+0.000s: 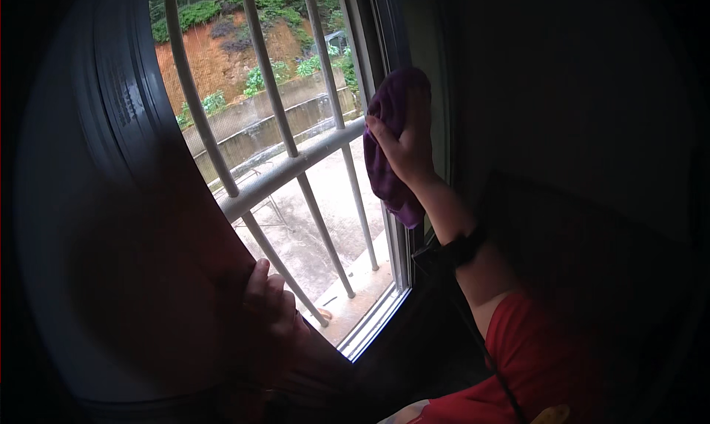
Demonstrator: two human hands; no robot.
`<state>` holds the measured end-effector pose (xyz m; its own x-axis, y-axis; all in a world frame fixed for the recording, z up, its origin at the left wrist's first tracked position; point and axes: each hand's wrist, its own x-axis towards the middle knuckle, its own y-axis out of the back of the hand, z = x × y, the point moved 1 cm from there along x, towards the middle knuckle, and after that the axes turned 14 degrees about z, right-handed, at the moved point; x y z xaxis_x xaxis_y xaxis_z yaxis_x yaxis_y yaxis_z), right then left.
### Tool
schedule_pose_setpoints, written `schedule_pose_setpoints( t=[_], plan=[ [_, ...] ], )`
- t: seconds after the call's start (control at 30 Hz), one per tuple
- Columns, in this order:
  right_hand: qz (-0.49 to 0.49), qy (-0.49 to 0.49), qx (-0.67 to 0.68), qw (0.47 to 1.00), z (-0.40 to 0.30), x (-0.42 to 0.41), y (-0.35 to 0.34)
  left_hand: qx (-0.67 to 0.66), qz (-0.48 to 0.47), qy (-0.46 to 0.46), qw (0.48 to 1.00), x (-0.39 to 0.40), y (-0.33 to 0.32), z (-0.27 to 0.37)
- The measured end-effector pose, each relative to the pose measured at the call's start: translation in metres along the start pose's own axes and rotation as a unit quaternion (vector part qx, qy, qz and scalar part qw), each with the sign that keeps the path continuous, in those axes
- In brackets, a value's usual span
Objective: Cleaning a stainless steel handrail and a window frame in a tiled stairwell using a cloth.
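My right hand (407, 146) holds a purple cloth (388, 168), spread flat under the palm and fingers. The cloth lies against the dark right-hand frame (400, 257) of a window, beside the opening. Lower and to the left, my left hand (277, 299) has its fingers curled at the edge of a dark panel (122, 246), which looks like a door or a window sash. Deep shadow hides much of the left hand and wrist.
Metal bars (324, 238) and a thick crossbar (310, 155) stand in the window opening, behind a fine mesh. A pale track (374, 327) runs along the sill. Outside are a concrete wall (260, 119) and an earth bank (233, 63). A black strap (468, 246) circles my right forearm, with a cable (477, 335) hanging from it.
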<state>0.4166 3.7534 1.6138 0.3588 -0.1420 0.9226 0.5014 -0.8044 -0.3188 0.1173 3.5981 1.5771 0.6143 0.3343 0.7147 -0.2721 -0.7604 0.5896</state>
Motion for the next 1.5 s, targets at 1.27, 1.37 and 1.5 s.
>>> schedule_pose_setpoints(
  t=[1.27, 1.37, 1.5],
  plan=[
    [-0.513, -0.78, -0.035, 0.356, -0.027, -0.464, 0.237, -0.046, 0.052, 0.006, 0.998, -0.034, -0.073, 0.01],
    [-0.527, -0.79, -0.032, 0.31, -0.045, -0.471, 0.23, 0.021, 0.064, -0.046, 0.997, -0.038, -0.055, 0.008],
    [-0.483, -0.826, 0.03, 0.29, -0.041, -0.463, 0.22, 0.055, 0.074, -0.041, 0.995, -0.033, -0.048, 0.015]
  ],
)
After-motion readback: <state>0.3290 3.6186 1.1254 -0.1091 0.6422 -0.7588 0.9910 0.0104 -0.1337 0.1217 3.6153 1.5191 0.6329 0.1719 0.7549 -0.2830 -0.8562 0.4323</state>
